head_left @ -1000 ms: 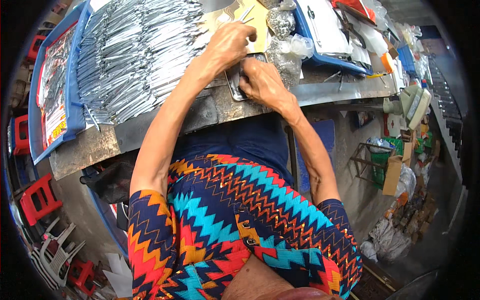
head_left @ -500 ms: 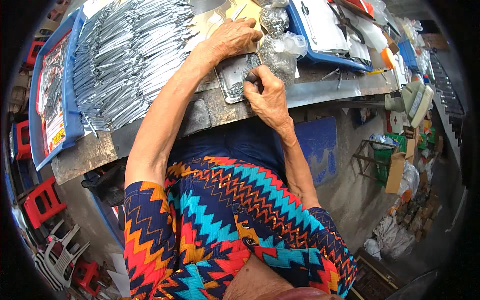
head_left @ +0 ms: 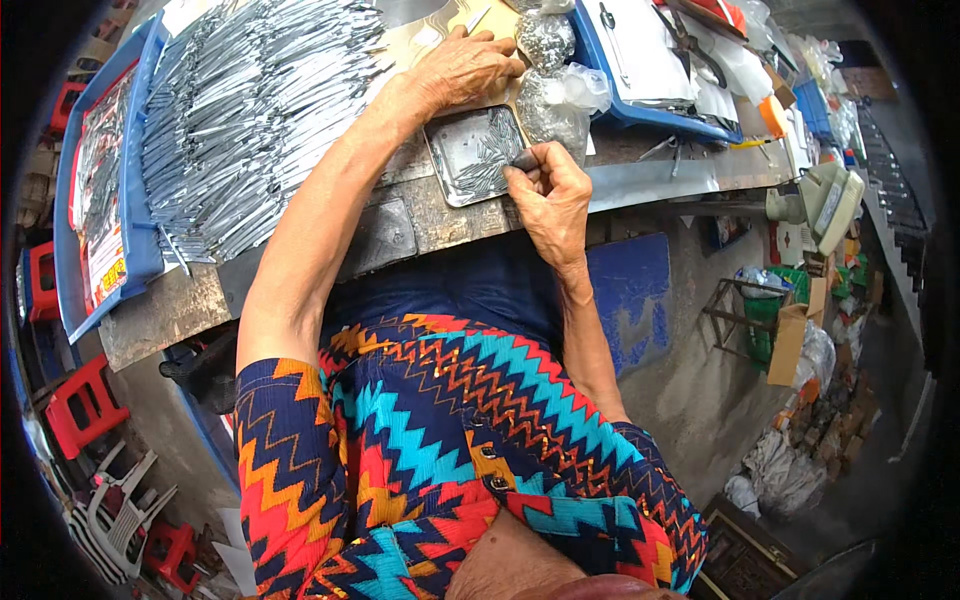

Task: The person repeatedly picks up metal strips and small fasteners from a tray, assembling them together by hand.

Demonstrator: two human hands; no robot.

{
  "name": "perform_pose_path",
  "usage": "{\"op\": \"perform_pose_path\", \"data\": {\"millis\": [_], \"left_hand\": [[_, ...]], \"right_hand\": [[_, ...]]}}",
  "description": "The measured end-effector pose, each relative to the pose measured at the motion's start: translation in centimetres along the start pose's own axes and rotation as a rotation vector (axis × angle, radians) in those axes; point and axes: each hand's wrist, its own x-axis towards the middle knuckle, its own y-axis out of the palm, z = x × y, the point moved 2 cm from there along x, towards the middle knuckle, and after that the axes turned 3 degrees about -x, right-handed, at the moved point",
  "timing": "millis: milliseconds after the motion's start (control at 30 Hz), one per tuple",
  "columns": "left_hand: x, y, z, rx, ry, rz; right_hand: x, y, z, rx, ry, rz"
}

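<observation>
My left hand [head_left: 466, 70] rests palm down on a yellowish board [head_left: 425, 38], fingers bent and spread. A pointed silver metal piece [head_left: 478, 19] lies beside its fingertips; the underside of the hand is hidden. My right hand [head_left: 550, 195] is closed in a pinch at the right edge of a shallow rectangular tray [head_left: 441, 160]. Something dark covers a fingertip there, and what the pinch holds, if anything, is too small to make out. Small grey metal pins [head_left: 487, 165] lie heaped in the tray's right part.
Long rows of thin metal strips [head_left: 255, 120] cover the bench's left side, beside a blue crate [head_left: 145, 200]. Clear plastic bags of small parts [head_left: 555, 105] stand right of the tray. Another blue crate [head_left: 640, 115] with papers and tools sits farther right. Red stools [head_left: 88, 405] stand below left.
My right hand has drawn back rightward from over the tray to its right edge, uncovering more of the pins. My left hand has hardly moved.
</observation>
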Motion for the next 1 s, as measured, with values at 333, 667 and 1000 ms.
{"op": "perform_pose_path", "data": {"millis": [333, 667, 1000], "left_hand": [[-1.0, 1.1, 1.1, -0.078, -0.192, -0.111], [-3.3, 0.7, 0.4, -0.107, -0.315, -0.267], [-9.2, -3.8, -1.7, -0.523, -0.467, -0.367]], "right_hand": [[0.1, -0.3, 0.1, 0.407, 0.132, -0.011], [0.6, 0.7, 0.0, 0.533, 0.157, 0.074], [1.5, 1.5, 1.5, 0.6, 0.106, 0.066]]}}
